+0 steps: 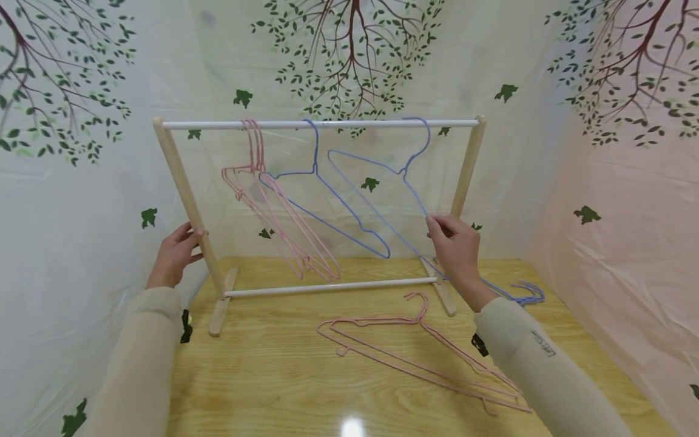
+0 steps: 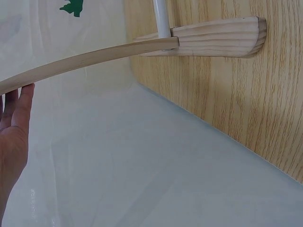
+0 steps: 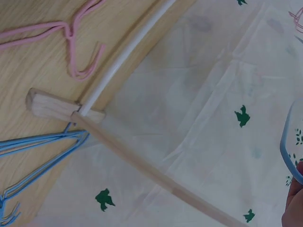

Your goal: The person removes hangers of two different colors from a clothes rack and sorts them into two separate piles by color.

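Note:
My right hand pinches a blue hanger by its sloping shoulder wire, near the right post. Its hook overlaps the white top bar in the head view, and its body slants down to the right. My left hand holds the left wooden post of the clothes rack about halfway up; in the left wrist view the fingers meet the post's edge. Another blue hanger hangs mid-bar. Left of it, several pink hangers hang close together.
Pink hangers lie on the wooden table before the rack. More blue hangers lie beside the rack's right foot. A white lower bar joins the feet. Leaf-printed sheeting surrounds the table.

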The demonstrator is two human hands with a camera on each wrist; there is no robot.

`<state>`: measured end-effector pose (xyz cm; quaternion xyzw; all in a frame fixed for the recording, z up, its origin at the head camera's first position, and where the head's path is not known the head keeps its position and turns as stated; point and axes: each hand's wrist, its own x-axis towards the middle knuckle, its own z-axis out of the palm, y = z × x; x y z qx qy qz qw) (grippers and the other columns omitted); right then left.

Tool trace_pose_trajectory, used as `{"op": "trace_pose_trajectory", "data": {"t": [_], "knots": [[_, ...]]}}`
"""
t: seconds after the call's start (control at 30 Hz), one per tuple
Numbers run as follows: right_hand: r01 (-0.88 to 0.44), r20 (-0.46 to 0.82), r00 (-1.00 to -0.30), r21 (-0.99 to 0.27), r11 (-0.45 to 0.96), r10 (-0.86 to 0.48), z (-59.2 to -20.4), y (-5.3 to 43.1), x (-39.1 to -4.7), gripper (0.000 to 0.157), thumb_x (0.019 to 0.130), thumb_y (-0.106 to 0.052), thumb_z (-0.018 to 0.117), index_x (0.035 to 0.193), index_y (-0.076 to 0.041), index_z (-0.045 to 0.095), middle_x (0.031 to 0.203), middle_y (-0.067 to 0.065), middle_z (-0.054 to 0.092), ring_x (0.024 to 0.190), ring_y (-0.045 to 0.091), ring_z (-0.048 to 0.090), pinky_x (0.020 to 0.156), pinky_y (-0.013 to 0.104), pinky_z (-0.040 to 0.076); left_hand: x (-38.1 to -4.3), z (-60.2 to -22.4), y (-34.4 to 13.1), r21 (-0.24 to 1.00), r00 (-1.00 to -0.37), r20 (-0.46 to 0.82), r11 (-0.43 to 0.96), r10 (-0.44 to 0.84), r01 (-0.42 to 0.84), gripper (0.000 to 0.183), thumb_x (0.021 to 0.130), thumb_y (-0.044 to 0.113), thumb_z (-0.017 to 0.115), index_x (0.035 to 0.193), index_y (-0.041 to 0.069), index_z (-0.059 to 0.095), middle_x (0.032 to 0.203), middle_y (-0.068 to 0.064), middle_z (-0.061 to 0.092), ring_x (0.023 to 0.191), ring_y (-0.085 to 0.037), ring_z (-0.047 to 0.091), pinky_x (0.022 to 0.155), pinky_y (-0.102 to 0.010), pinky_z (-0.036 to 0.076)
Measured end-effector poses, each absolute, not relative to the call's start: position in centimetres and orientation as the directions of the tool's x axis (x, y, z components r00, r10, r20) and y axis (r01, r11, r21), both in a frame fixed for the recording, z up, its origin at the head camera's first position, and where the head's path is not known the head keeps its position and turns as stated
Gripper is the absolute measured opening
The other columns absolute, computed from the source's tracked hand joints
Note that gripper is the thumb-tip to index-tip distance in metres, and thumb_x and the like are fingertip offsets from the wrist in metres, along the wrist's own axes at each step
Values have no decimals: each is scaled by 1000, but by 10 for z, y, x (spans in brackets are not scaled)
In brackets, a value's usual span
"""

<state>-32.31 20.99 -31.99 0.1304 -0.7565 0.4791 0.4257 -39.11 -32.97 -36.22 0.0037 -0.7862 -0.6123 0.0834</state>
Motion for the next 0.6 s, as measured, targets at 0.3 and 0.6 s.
{"op": "trace_pose_trajectory", "data": {"t": [0.3,0.6], "knots": [[-603,801,-537,-583,544,263,-324,227,-287,9,90,6,67,89,13,73,75,23,66,63,-11,55,53,6,42,-391,-362,-330,961,-986,129,259,-106,98,63,105,39,46,159,13,25,120,5,52,123,-22,49,97,-36,51],[-601,803,-525,-584,546,282,-332,245,-251,10,89,7,66,88,15,72,73,0,65,63,-3,60,52,7,42,-393,-363,-334,964,-989,114,250,-92,88,64,105,40,46,159,15,23,124,2,52,125,-24,47,104,-45,46]]}}
